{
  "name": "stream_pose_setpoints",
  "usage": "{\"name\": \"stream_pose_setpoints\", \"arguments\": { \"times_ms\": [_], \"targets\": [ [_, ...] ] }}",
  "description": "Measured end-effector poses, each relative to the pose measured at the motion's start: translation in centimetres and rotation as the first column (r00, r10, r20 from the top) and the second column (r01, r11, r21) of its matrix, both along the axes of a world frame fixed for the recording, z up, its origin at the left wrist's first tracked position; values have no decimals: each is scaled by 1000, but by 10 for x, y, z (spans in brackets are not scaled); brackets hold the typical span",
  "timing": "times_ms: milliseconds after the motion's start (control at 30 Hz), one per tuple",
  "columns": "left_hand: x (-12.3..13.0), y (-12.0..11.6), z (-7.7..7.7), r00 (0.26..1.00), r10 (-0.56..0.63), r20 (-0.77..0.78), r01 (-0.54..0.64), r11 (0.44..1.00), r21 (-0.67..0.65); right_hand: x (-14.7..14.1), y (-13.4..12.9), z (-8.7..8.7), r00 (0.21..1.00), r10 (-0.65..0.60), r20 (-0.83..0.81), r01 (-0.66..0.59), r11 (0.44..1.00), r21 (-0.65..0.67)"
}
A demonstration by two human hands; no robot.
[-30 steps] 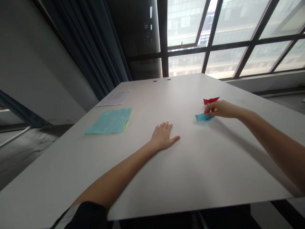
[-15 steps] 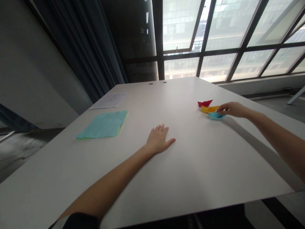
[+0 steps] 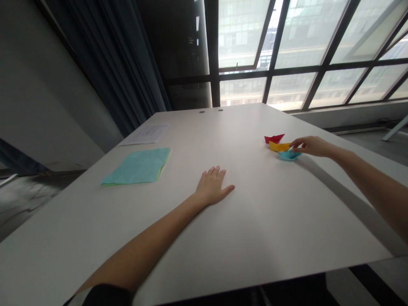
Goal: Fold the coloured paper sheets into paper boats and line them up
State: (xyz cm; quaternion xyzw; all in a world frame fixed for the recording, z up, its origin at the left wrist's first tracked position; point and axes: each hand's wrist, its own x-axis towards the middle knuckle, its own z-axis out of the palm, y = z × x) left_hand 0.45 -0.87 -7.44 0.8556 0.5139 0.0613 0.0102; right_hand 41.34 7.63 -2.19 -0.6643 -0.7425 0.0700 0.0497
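My left hand lies flat on the white table, fingers spread, holding nothing. On the right, my right hand is just above a light blue folded paper boat. Its thumb and forefinger look slightly parted at the boat's upper edge; whether they still touch it is hard to see. Close behind stands a yellow paper boat, partly covered by my fingers at its right end. A red paper boat is farthest back in this row.
A stack of light blue and green paper sheets lies on the left of the table. Behind it is a printed white sheet. A dark curtain and large windows stand beyond the table.
The blue boat has settled slightly down and left. The fingers of my right hand have parted a little at its top. My left hand has stayed in place.
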Motion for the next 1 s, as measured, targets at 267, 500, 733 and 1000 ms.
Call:
{"name": "stream_pose_setpoints", "arguments": {
  "times_ms": [267,500,733,1000],
  "targets": [
    [0,-1,3,1000,-2,4,2,1000,-12,-50,-13,25,996,92,-1,-89,965,246],
    [-3,-3,5,1000,-7,6,7,1000,-29,-142,-28,6,869,492,-56,-457,841,288],
    [-9,-6,5,1000,2,16,-1,999,-34,-193,-53,-38,741,663,-109,-652,748,121],
    [-14,-12,7,1000,-12,21,13,1000,-27,-201,-67,-52,755,654,-52,-647,755,105]
  ]
}}
